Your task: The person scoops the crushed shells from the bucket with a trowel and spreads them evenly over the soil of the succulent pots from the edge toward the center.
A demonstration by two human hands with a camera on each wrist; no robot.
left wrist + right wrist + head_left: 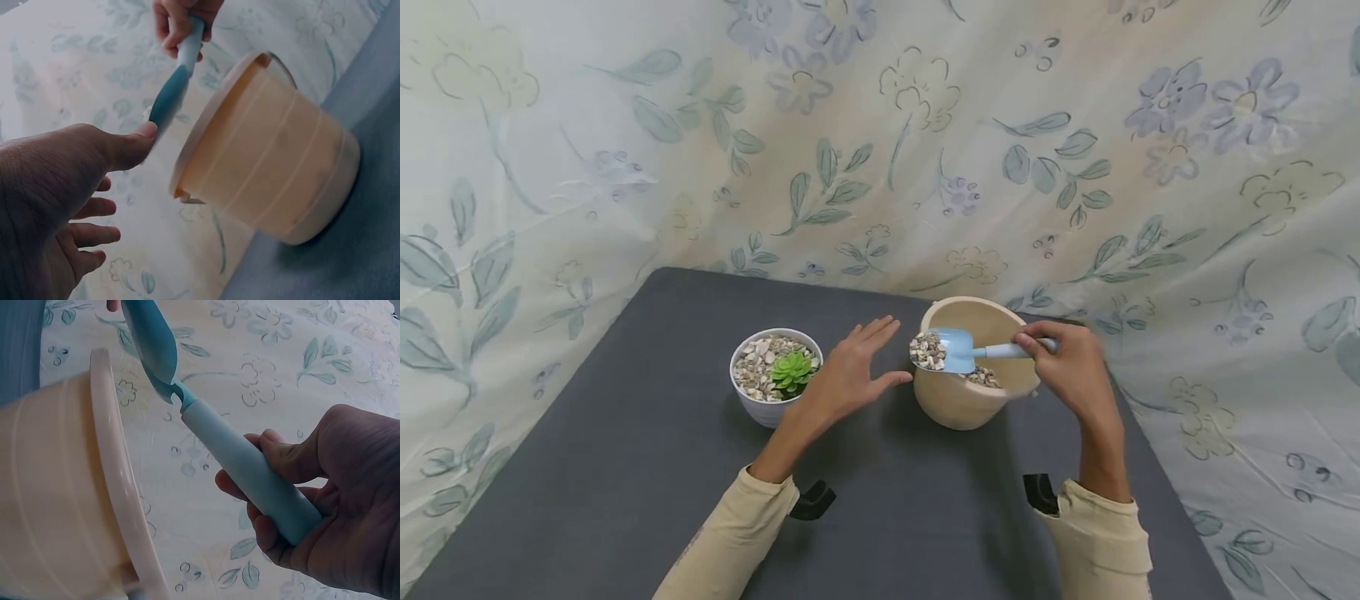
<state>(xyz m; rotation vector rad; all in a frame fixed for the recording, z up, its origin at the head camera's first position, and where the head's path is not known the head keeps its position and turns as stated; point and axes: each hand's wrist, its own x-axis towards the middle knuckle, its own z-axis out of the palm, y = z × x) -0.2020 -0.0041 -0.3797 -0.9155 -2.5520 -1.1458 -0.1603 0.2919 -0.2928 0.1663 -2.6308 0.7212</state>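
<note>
My right hand grips the pale blue handle of a small hand trowel, fingers wrapped round it in the right wrist view. Pebbles lie heaped on its blade, above the left rim of a cream bucket. More pebbles show inside the bucket. My left hand is held with fingers straight and thumb spread, left of the blade. In the left wrist view the thumb tip overlaps the blade; whether it touches I cannot tell. A white pot with pebbles and a green succulent stands left of that hand.
A dark grey table carries the pot and bucket. Behind it hangs a floral cloth, reaching down both sides. The bucket stands near the table's back edge, its handle hanging at the rim.
</note>
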